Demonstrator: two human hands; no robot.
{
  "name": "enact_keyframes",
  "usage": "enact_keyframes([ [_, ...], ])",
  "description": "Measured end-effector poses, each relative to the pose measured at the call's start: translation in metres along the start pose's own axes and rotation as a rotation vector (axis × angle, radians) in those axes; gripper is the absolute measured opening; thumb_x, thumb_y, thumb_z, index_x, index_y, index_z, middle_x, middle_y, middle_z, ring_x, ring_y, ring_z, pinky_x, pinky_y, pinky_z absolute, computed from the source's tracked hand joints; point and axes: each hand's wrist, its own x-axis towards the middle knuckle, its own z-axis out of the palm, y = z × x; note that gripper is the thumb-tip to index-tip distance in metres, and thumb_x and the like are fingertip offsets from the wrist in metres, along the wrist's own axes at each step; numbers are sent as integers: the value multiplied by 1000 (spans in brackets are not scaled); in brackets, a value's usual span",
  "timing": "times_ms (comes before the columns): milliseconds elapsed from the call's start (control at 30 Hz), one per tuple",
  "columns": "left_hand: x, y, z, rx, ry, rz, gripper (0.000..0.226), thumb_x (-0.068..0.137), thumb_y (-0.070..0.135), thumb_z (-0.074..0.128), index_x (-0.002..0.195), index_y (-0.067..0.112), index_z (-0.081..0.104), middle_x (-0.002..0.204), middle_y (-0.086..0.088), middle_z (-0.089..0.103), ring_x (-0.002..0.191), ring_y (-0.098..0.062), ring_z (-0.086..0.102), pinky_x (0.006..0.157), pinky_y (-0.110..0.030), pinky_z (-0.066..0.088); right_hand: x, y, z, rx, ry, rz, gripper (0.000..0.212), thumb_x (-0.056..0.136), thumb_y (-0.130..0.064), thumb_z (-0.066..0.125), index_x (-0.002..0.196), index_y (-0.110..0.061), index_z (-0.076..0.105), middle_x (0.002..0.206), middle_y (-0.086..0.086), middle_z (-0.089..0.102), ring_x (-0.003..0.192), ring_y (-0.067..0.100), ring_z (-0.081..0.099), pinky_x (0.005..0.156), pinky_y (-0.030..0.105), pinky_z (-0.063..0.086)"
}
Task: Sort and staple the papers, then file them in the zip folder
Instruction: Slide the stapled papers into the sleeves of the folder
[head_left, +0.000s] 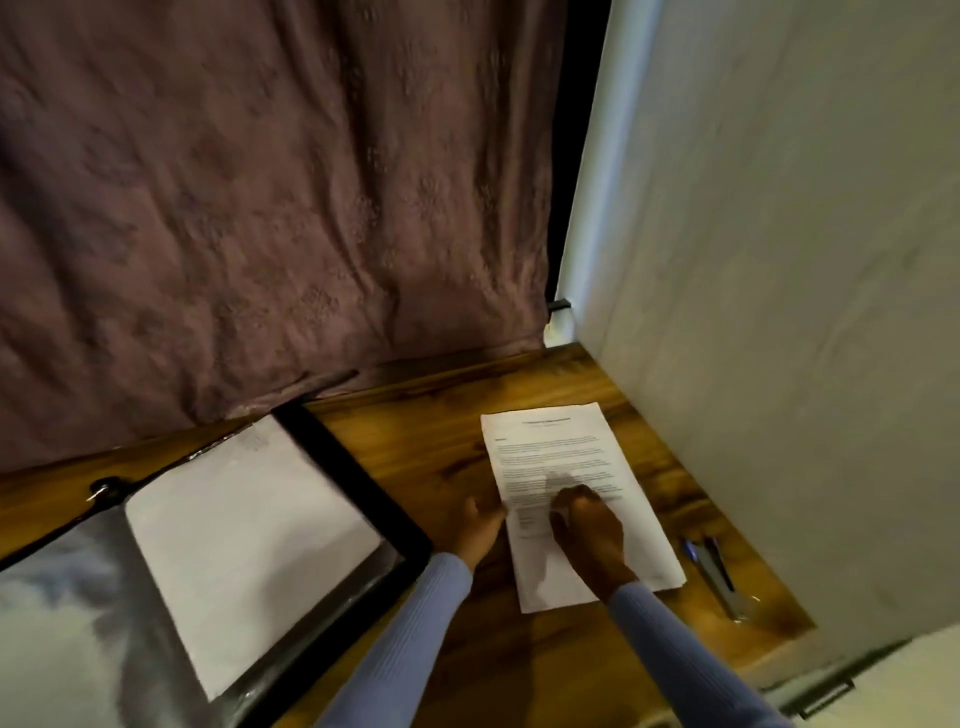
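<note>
Both hands, left hand (480, 525) and right hand (587, 535), pinching white printed papers (571, 467), stack slightly fanned

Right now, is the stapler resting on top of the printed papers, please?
No, the stapler lies on the wooden table to the right of the printed papers, apart from them.

Dim, warm indoor light, soft throughout — nothing is crisply focused. The printed paper (566, 499) shows smeared text lines, with a grey shadow from the right hand (587, 540) falling across it. Lower left, the zip folder (218, 545) carries pale glare and motion blur. Wide-angle bending tilts the straight edges at right.
</note>
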Motion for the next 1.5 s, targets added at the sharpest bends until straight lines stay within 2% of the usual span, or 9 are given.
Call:
enact_keyframes([
  [200, 19, 3, 31, -105, 5, -40, 41, 89, 10, 59, 129, 9, 48, 131, -12, 53, 120, -28, 50, 94, -32, 41, -2, 12, 5, -3, -76, -3, 19, 89, -21, 56, 108, -23, 58, 124, -3, 57, 110, 19, 55, 87, 28, 50],
  [467, 27, -4, 30, -35, 38, 115, 35, 92, 5, 50, 125, 16, 52, 121, -2, 58, 105, -19, 56, 92, -34, 48, 2, 18, -2, 13, -29, -57, 21, 90, -18, 54, 109, -19, 61, 127, 3, 51, 114, 22, 49, 93, 29, 45],
  [533, 23, -7, 10, -40, 35, 180, 35, 91, 5, 54, 123, 18, 53, 118, -1, 60, 106, -20, 58, 91, -39, 50, 5, 17, -5, 155, 83, -36, 23, 89, -18, 58, 112, -17, 60, 131, 1, 47, 120, 20, 45, 96, 11, 37],
  [600, 15, -11, -15, -126, 20, 220, 32, 90, 4, 56, 117, 20, 54, 109, 1, 63, 101, -18, 60, 83, -33, 52, 10, 13, -10, 352, 161, -22, 23, 88, -17, 60, 111, -13, 59, 127, 2, 48, 116, 18, 46, 85, -6, 29],
  [700, 2, -15, -50, -269, 3, 230, 30, 90, 1, 55, 114, 19, 53, 106, 4, 64, 98, -14, 61, 73, -20, 50, 17, 1, -16, 606, 136, 54, 46, 81, -23, 70, 118, -21, 42, 128, 4, 49, 115, 22, 50, 82, 8, 44],
  [833, -5, -17, -80, -344, 0, 273, 35, 90, 0, 55, 118, 20, 54, 113, 1, 66, 104, -16, 64, 79, -25, 54, 22, -22, -29, 946, 80, 105, 76, 73, -17, 77, 132, -13, 30, 116, 0, 59, 103, 20, 61, 75, 24, 54],
  [1033, -17, 6, -95, -409, 17, 378, 54, 77, -7, 67, 125, 14, 52, 112, 0, 68, 104, -16, 64, 81, -27, 54, 11, -51, -58, 1126, 55, -27, 26, 80, -12, 70, 104, -9, 62, 101, 6, 70, 89, 26, 68, 71, 42, 58],
  [1233, -34, 27, -90, -476, 91, 471, 52, 66, 12, 77, 115, 12, 61, 111, -5, 69, 104, -22, 65, 86, -39, 53, -5, -57, -60, 1118, 21, -49, 32, 78, -8, 70, 109, -9, 62, 102, 3, 71, 90, 21, 69, 73, 35, 58],
  [1500, -49, 28, -72, -580, 129, 460, 40, 73, -4, 72, 108, 11, 63, 99, 3, 71, 90, -8, 69, 67, -17, 53, -16, -57, -57, 1129, 103, -70, 32, 75, 2, 71, 106, -5, 64, 98, -1, 72, 88, 15, 69, 66, 22, 55],
])
